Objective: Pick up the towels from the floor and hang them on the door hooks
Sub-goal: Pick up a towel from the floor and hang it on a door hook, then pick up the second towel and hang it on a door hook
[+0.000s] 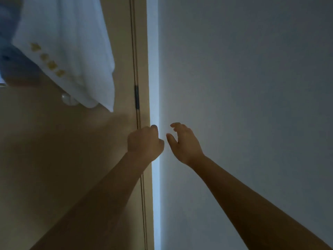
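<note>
A white towel (72, 47) with a row of yellow marks near its edge hangs against the beige door (54, 159) at the upper left. A blue-grey cloth (10, 51) hangs to its left, partly cut off by the frame. My left hand (145, 140) is in front of the door's hinge edge, fingers curled into a fist with nothing in it. My right hand (182, 141) is beside it in front of the wall, fingers loosely bent and empty. Neither hand touches the towel. No hooks show.
A round pale knob (67, 100) sticks out below the towel's lower edge. A dark hinge (137, 97) sits on the door's edge. A grey-white wall (252, 87) fills the right half. The floor is out of view.
</note>
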### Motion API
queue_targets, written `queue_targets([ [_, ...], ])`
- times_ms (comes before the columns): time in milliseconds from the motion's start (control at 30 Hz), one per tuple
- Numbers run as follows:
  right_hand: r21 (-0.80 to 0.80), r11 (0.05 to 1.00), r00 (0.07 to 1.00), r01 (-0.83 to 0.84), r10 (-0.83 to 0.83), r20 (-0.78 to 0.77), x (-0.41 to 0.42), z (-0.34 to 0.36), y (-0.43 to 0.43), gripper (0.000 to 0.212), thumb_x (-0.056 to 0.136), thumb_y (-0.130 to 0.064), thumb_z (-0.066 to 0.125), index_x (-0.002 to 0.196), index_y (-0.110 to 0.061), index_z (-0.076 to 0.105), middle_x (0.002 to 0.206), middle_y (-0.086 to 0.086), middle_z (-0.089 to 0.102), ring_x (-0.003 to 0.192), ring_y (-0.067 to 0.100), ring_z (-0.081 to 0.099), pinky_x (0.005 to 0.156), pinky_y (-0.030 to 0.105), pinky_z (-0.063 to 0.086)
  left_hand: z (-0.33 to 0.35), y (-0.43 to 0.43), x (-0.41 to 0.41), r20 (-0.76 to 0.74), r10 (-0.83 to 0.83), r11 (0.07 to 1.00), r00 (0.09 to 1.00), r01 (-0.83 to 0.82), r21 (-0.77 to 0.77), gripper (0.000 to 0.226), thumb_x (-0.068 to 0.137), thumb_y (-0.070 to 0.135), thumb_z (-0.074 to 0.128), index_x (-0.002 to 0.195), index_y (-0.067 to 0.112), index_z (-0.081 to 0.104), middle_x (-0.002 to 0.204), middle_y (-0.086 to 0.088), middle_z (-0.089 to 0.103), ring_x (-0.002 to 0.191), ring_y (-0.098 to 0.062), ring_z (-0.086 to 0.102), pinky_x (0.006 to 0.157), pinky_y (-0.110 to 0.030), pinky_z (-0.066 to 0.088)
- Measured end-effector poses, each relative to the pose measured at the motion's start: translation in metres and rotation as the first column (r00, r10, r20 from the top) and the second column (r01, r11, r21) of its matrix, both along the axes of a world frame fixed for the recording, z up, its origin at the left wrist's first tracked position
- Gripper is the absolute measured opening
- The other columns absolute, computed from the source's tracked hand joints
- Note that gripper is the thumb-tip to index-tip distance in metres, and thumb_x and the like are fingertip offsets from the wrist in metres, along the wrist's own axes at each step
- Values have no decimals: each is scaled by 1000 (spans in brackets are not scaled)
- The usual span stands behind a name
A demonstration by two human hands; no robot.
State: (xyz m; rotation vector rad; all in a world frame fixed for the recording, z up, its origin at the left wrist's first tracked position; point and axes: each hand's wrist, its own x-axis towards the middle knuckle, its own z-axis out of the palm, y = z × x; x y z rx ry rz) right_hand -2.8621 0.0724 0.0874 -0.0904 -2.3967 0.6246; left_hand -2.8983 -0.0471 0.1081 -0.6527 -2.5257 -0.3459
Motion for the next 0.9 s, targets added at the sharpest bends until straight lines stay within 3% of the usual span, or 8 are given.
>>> queue_targets([
  [233,129,963,940,237,-261,221,130,-63,58,46,97,-32,39,139,-13,37,136,8,50,123,25,46,100,36,39,-57,63,103,63,-201,965,978,208,-159,37,93,36,43,114,8,51,108,-9,59,101,-26,56,78,-33,40],
  [433,266,889,830,373,-447,334,225,-90,76,45,98,-34,36,138,-13,37,136,7,49,123,26,45,99,37,38,-101,99,169,171,-387,871,906,420,-254,44,94,39,40,125,9,47,121,-11,56,110,-27,54,88,-37,44],
  [567,296,821,730,488,-570,377,300,-112,77,46,98,-35,36,139,-14,35,138,5,47,125,25,43,101,36,36,-125,121,222,247,-543,742,802,596,-306,48,96,40,37,135,11,41,135,-10,50,119,-27,50,95,-38,42],
  [900,248,563,346,788,-739,579,494,-192,13,44,98,-34,35,136,-12,38,138,6,48,127,25,41,102,37,35,-204,106,381,432,-795,321,425,900,-295,49,97,39,36,137,12,38,140,-8,45,126,-27,45,99,-39,40],
])
